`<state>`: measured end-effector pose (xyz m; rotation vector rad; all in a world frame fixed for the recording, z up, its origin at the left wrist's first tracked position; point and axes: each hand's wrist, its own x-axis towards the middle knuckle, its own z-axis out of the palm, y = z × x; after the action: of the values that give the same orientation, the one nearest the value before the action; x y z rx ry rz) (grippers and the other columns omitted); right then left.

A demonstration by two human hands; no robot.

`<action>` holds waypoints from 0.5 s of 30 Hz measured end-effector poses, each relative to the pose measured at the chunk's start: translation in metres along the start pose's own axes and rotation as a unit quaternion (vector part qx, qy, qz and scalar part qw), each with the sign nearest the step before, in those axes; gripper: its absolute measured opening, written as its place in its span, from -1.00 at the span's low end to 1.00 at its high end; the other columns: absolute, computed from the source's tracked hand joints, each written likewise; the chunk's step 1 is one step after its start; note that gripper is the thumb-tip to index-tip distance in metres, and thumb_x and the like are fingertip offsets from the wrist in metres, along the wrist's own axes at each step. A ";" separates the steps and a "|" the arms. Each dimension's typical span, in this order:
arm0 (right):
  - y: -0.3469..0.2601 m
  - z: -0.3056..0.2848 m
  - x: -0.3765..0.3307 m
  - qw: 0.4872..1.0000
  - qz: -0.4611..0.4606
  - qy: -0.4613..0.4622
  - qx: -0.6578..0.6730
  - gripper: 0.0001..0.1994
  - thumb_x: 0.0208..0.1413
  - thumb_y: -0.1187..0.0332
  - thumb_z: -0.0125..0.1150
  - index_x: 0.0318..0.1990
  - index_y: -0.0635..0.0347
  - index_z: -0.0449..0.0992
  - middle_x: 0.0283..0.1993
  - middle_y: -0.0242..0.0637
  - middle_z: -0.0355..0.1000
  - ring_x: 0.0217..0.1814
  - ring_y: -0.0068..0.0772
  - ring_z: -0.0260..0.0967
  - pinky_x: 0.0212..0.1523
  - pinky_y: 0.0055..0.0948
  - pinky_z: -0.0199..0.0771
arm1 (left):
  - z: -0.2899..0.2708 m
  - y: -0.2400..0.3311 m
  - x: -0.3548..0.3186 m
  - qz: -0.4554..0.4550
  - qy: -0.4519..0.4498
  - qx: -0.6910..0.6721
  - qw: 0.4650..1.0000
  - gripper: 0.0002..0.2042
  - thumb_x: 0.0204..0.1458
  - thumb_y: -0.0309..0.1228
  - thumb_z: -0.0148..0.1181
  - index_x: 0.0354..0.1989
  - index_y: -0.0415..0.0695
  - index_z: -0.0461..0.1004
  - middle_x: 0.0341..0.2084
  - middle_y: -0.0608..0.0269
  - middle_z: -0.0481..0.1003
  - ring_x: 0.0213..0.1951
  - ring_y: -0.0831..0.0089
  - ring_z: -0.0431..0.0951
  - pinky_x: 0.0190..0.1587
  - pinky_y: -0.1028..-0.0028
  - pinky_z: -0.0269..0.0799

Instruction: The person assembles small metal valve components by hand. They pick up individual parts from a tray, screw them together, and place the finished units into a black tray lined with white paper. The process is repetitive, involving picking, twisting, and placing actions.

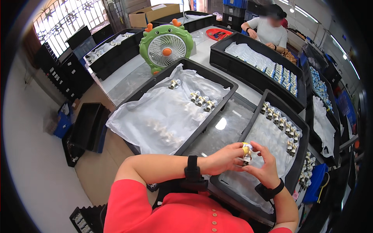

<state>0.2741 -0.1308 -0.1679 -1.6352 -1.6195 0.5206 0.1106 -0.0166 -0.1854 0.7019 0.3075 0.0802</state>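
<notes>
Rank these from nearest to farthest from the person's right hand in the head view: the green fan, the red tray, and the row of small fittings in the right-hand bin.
1. Row of small fittings, just beyond the right hand.
2. Green fan, far left across the table.
3. Red tray, at the table's far end.

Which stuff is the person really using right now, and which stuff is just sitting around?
In use:
- small metal part, held between left hand and right hand
- right tray with rows of the same parts
- left tray with loose parts

Just sitting around:
- green fan
- cardboard box
- red tray
- floor bin
</notes>
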 end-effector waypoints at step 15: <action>0.005 -0.001 -0.003 1.000 0.020 -0.008 0.018 -0.23 -0.35 0.31 0.52 0.16 0.18 0.34 -0.06 -0.20 0.42 -0.04 -0.31 0.38 -0.04 -0.37 0.36 | -0.002 -0.003 0.003 -0.001 -0.007 0.012 1.000 -0.57 0.22 -0.19 -0.04 0.20 -0.07 0.13 -0.01 0.29 0.33 -0.05 0.46 0.42 0.00 0.38 0.39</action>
<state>0.2778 -0.1331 -0.1719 -1.6429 -1.5826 0.5814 0.1127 -0.0170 -0.1897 0.7259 0.2961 0.0686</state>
